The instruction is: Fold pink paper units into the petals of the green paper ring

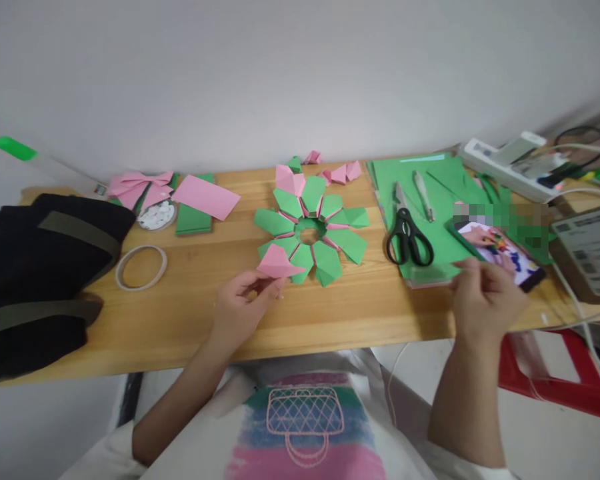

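My left hand pinches a pink folded paper piece between thumb and fingers. That piece overlaps the lower left of a ring of green folded paper petals, which lies on the table with pink paper in its folds. Another pink folded piece sits at the ring's upper left. My right hand is closed over the front right of the table, beside a lit phone. Its fingertips are pressed together, and what they hold, if anything, is too small to make out. Black-handled scissors lie left of it.
Green paper sheets lie under the scissors and a slim cutter. To the left are a tape roll, a pink paper rectangle, a paper bow and black cloth. A power strip and carton are at right.
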A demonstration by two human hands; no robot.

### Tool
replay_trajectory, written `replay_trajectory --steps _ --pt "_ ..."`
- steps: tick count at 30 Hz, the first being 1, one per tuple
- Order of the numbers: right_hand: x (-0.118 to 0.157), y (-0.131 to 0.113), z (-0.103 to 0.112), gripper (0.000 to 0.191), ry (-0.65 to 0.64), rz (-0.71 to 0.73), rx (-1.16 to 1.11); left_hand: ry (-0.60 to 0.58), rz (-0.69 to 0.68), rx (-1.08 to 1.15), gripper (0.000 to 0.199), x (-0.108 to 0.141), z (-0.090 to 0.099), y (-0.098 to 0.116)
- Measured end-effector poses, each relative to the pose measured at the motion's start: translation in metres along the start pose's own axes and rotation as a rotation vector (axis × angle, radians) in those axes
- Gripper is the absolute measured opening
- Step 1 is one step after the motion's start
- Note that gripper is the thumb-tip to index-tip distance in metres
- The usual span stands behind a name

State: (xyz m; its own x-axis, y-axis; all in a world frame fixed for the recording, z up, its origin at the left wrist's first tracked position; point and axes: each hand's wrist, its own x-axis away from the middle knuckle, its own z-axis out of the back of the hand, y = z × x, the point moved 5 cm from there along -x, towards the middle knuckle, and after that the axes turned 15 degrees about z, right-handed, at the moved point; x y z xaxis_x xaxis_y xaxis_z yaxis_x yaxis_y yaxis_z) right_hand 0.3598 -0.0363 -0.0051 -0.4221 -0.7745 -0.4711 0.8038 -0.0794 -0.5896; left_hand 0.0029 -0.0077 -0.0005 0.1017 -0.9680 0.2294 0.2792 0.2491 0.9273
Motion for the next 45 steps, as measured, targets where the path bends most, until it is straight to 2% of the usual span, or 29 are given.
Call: replay_trajectory --steps 4,5,6,10,14,19,24,27,31,36,45 --pt "0.04 -0.061 -0.048 0.046 -0.7 -0.03 -0.509 -0.05 -0.021 -0.013 0.014 -0.011 0.0 0.007" --pt "0.049 -0.075 -0.058 0.047 -0.786 -0.057 -0.595 -0.074 -0.023 -0.011 0.015 -0.014 -0.001 0.009" --pt "0.055 -0.086 -0.068 0.047 -0.808 -0.117 -0.68 -0.102 -0.03 -0.004 0.017 -0.018 -0.003 0.011" --pt "0.065 -0.105 -0.096 0.048 -0.687 -0.377 -0.933 -0.179 -0.057 0.031 0.02 -0.031 -0.009 0.014" --pt "0.066 -0.112 -0.106 0.043 -0.619 -0.488 -1.059 -0.212 -0.044 0.055 0.021 -0.034 -0.012 0.012" --pt "0.068 -0.119 -0.11 0.037 -0.588 -0.503 -1.149 -0.255 -0.017 0.093 0.021 -0.028 -0.015 0.005" --pt "0.072 -0.116 -0.115 0.032 -0.559 -0.457 -1.148 -0.219 -0.051 0.077 0.016 -0.025 -0.014 -0.001" --pt "0.071 -0.113 -0.114 0.027 -0.536 -0.45 -1.174 -0.208 -0.13 0.018 0.008 -0.024 -0.015 0.0" --pt "0.068 -0.111 -0.114 0.027 -0.539 -0.478 -1.231 -0.136 -0.264 -0.087 0.004 -0.024 -0.012 0.004" --pt "0.067 -0.111 -0.114 0.028 -0.522 -0.5 -1.27 -0.139 -0.467 -0.221 0.015 -0.02 -0.011 0.011" --pt "0.068 -0.112 -0.113 0.023 -0.554 -0.464 -1.245 -0.113 -0.613 -0.413 0.017 -0.015 -0.014 0.013"
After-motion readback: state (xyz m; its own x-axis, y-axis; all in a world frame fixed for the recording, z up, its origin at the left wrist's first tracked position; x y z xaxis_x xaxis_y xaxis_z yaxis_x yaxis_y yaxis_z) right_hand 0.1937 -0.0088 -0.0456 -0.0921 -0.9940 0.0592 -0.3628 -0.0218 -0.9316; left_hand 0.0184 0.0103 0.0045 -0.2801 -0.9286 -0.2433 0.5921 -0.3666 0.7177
